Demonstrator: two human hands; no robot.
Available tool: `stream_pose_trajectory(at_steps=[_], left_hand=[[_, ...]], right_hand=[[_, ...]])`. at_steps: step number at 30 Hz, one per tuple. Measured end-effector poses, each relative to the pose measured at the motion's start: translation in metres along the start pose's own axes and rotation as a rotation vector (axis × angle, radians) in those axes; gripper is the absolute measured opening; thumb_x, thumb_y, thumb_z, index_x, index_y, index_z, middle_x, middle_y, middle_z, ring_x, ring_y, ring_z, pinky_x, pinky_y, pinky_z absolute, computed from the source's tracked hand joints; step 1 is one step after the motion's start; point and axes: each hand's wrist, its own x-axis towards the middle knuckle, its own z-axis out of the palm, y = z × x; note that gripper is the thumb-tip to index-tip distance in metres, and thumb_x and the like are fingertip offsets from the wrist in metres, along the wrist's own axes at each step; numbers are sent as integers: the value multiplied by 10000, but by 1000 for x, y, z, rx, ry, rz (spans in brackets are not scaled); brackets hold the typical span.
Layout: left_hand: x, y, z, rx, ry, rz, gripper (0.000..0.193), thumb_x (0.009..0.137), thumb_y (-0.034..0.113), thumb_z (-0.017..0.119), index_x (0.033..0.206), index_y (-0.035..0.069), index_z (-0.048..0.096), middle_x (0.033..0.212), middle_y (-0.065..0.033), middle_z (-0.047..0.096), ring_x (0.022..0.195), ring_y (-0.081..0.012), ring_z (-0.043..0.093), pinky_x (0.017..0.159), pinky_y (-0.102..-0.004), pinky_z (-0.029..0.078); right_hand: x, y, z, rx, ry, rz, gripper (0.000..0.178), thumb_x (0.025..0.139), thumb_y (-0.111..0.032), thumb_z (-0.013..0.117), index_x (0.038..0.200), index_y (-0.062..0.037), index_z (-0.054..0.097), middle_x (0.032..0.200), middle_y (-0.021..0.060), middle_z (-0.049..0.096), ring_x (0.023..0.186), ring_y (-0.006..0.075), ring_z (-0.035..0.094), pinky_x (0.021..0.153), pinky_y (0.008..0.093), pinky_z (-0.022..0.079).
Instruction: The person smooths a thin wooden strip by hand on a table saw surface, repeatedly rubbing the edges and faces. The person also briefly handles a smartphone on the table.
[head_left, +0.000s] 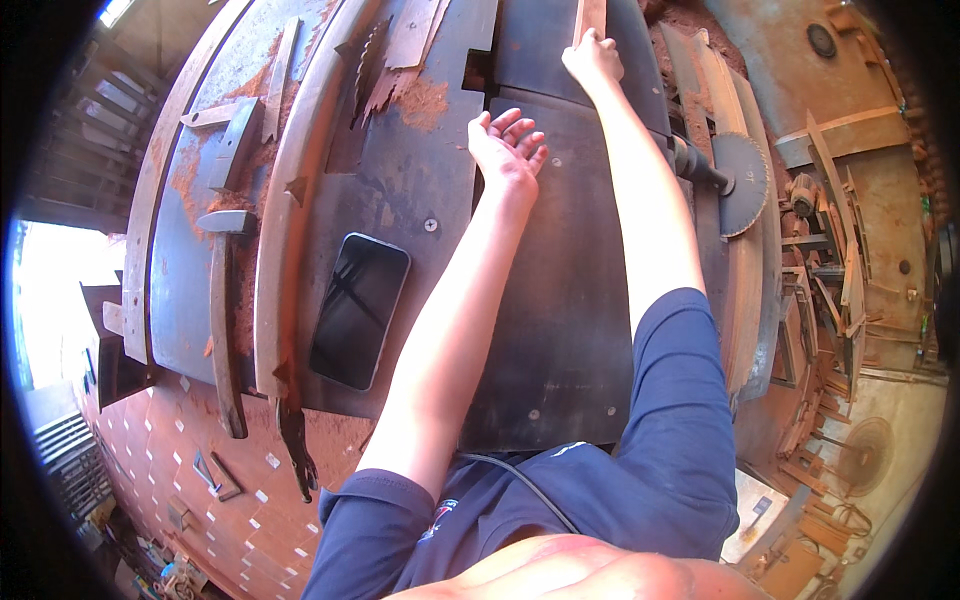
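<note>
My right hand (595, 62) is closed around the near end of a reddish wooden strip (591, 17) over the far part of a dark metal machine table (560, 300). The strip runs out of view at the top edge. To its left, my left hand (508, 150) hovers palm up above the table, fingers loosely curled and apart, with nothing in it. Just beyond this hand is a dark slot (480, 70) in the tabletop. A black phone (360, 310) lies left of my left forearm.
A wooden rail (290, 200) crosses the table at left, beyond it a hammer (225, 300) and a wooden square (235, 140). Sawdust (420, 105) and a splintered board (408, 40) lie near the slot. A toothed circular blade (740, 185) stands on a shaft at right.
</note>
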Motion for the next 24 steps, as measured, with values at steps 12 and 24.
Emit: stream_pose_trajectory(at_steps=[12,24], left_hand=[[12,1,-1,-8,-31,12,513,914,511,430,1113,64,584,1099,-109,575,906,-262,531,817,-447,434],[30,-1,-14,-69,-49,103,461,964,487,403,1114,71,535,1130,-162,573,950,-327,539,853,-502,445]], right_hand=[[-246,70,-50,68,225,-258,602,830,-199,638,1379,-4,487,1087,231,514,1007,400,597,789,466,567],[-630,130,-191,376,-71,-122,659,742,-175,805,1354,-79,583,930,114,507,804,286,590,705,391,525]])
